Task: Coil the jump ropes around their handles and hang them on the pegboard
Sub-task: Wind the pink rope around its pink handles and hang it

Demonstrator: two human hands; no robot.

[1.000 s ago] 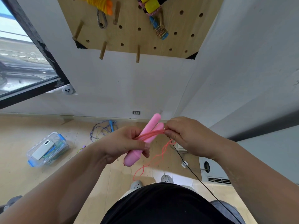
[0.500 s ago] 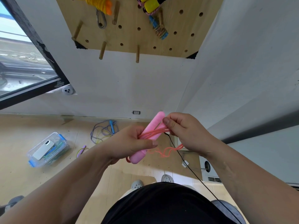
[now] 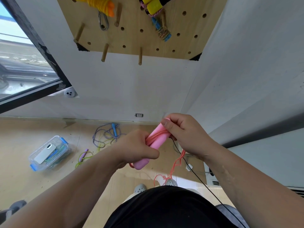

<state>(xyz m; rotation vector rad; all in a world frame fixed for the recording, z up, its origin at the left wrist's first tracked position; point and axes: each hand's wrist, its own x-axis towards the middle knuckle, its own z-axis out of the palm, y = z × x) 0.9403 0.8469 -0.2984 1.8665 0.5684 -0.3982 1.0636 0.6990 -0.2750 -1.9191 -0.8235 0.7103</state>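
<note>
Head view centre, our left grip (image 3: pixel 136 148) clenched round pink handles (image 3: pixel 158 141), our right grip (image 3: pixel 185 137) pinching pink rope (image 3: pixel 180 157) at their upper end

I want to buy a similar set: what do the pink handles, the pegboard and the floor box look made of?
Pink handles: likely plastic or rubber, matte, smooth rounded ends. Pegboard: wood or plywood, pale grain, dowel pegs. Box: clear glossy plastic with see-through walls and blue clips.
</note>
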